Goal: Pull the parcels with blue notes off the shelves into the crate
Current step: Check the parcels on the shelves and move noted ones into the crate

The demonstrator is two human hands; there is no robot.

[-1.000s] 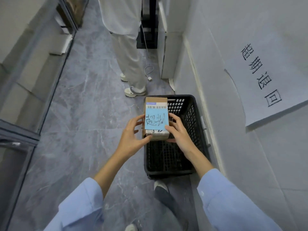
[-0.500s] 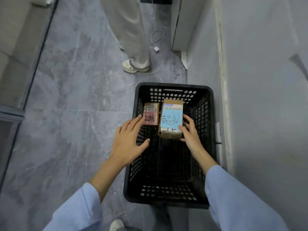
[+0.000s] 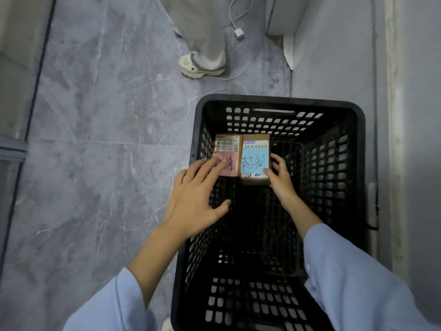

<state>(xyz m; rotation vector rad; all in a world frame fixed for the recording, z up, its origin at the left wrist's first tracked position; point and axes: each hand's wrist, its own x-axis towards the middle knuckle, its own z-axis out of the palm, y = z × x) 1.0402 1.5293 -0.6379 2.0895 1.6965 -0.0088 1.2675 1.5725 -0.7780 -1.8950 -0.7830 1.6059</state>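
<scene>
Both forearms wear loose light-blue shirt sleeves, pushed up short of the wrists, with a seam line running down the left sleeve [image 3: 114,304] and a small pale button on the right sleeve [image 3: 353,280]; the left hand [image 3: 195,199] and right hand [image 3: 281,180] are bare, without gloves

The left hand [image 3: 195,199] hides part of the pink-note parcel [image 3: 226,155]

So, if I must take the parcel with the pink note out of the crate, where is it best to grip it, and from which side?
Probably from above, across its near and far short edges. The parcel with the pink note lies flat, close to the crate left wall, and its right side touches the parcel with the blue note, so the long sides leave little room for fingers.
</scene>
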